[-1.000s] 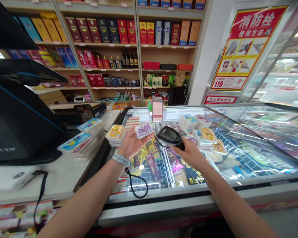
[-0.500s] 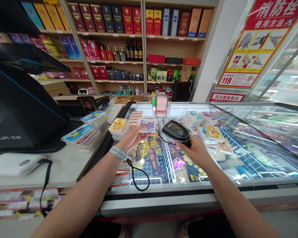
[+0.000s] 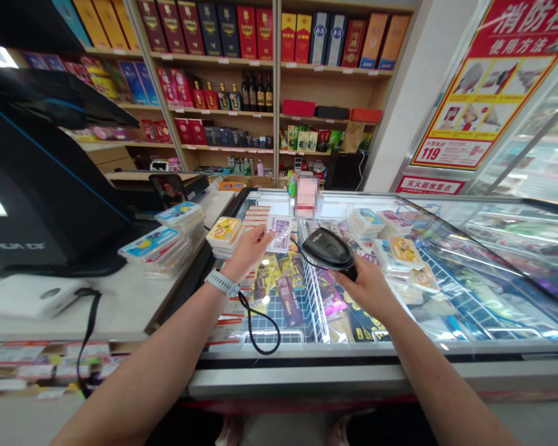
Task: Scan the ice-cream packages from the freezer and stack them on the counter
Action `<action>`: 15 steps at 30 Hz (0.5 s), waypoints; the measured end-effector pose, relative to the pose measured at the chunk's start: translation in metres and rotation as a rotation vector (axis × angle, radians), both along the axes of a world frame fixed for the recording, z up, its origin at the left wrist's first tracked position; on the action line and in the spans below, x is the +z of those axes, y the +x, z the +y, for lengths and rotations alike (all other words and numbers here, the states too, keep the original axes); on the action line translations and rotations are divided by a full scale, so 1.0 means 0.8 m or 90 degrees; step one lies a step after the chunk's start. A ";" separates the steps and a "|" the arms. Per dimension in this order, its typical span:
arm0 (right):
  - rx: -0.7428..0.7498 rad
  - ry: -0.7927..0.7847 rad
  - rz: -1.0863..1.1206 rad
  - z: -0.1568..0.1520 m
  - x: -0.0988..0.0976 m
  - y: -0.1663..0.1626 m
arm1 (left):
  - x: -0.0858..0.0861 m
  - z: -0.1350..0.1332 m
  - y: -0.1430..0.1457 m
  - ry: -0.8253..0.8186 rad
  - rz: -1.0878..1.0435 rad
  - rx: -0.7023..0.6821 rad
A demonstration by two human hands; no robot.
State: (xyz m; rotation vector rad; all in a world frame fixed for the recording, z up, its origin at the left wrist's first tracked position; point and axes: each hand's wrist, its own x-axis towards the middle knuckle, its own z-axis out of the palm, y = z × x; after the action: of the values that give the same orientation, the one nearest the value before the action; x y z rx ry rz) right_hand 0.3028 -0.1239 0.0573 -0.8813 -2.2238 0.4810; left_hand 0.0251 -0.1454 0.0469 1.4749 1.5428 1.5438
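In my left hand (image 3: 250,249) is a flat clear pack with a purple label (image 3: 280,233), pinched at its left edge above the glass freezer top. My right hand (image 3: 369,286) grips the handle of a black barcode scanner (image 3: 328,249), whose head points left towards the pack. A short gap separates scanner and pack. Just left of my left hand sits a stack of yellow-labelled packs (image 3: 224,235). Right of the scanner lie more packs with yellow labels (image 3: 400,253), with blue-labelled packs (image 3: 367,221) behind them. A black cord loop hangs by my left wrist.
Blue-labelled packs (image 3: 155,244) are stacked on the left counter beside a black checkout terminal (image 3: 51,186). A white device (image 3: 32,302) lies nearer me. Wrapped goods fill wire baskets (image 3: 314,297) under the freezer glass. A phone-like pink screen (image 3: 307,197) stands at the far edge.
My left hand has turned the purple-labelled pack from lying sideways to more upright, its label now running lengthwise. The scanner stays nearly where it was. The whole view has shifted slightly.
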 end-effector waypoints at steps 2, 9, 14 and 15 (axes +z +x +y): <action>0.006 -0.002 -0.008 0.000 0.000 -0.001 | -0.002 0.002 -0.002 0.037 0.051 0.028; 0.031 -0.006 -0.031 -0.003 0.001 -0.004 | 0.004 -0.002 -0.002 0.091 0.113 0.078; 0.035 -0.010 -0.046 -0.005 0.002 -0.004 | 0.004 -0.003 -0.003 0.093 0.177 0.076; 0.037 -0.014 -0.047 -0.005 0.002 -0.004 | 0.004 -0.003 -0.003 0.091 0.186 0.075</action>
State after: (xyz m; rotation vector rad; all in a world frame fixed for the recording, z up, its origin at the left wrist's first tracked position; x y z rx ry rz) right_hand 0.2992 -0.1278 0.0589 -0.8610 -2.3207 0.5080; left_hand 0.0226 -0.1477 0.0501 1.7847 1.7405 1.5877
